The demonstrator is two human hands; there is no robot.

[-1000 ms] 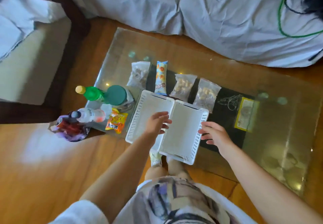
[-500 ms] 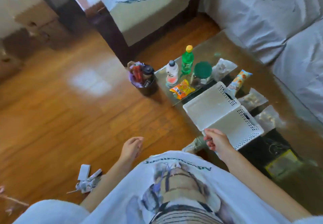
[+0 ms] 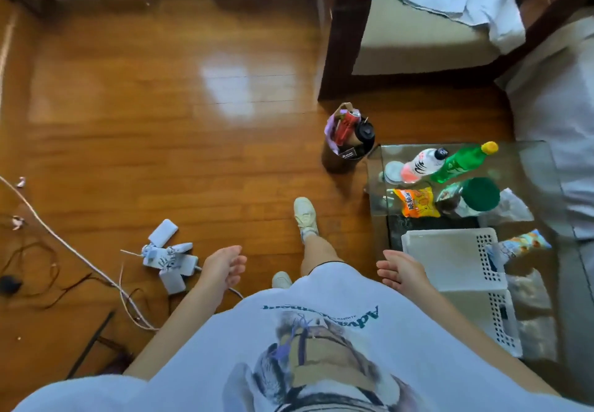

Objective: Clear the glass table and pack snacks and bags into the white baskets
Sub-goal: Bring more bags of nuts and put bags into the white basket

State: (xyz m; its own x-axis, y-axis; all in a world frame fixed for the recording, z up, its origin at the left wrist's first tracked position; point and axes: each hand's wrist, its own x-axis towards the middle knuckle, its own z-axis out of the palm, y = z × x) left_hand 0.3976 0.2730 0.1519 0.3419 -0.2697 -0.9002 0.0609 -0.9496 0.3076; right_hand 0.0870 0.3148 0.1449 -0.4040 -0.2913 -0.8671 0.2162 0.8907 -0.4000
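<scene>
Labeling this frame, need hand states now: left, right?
Left hand: open, fingers loosely curled, holding nothing, over the floor.
Right hand: open, holding nothing, beside the white baskets, not touching them.

View count: 1, a head-worn wide-angle camera.
Position: on the person's head, above their own torso, which fills the lower middle of the frame.
Direction: forward and steeply down, onto the wooden floor (image 3: 167,141) ahead of the feet.
Framing: the glass table (image 3: 530,161) sits at the right edge; the white baskets (image 3: 450,260) are partly cut by the person's right arm.
Nearness: the shirt is closest, the left hand (image 3: 221,267) and right hand (image 3: 401,268) just beyond it, the armchair (image 3: 418,42) farthest, at the top.
Distortion: straight floorboards bow toward the edges.
Sharpness: slightly soft overall.
Shared area: none, with only 1 view.
</scene>
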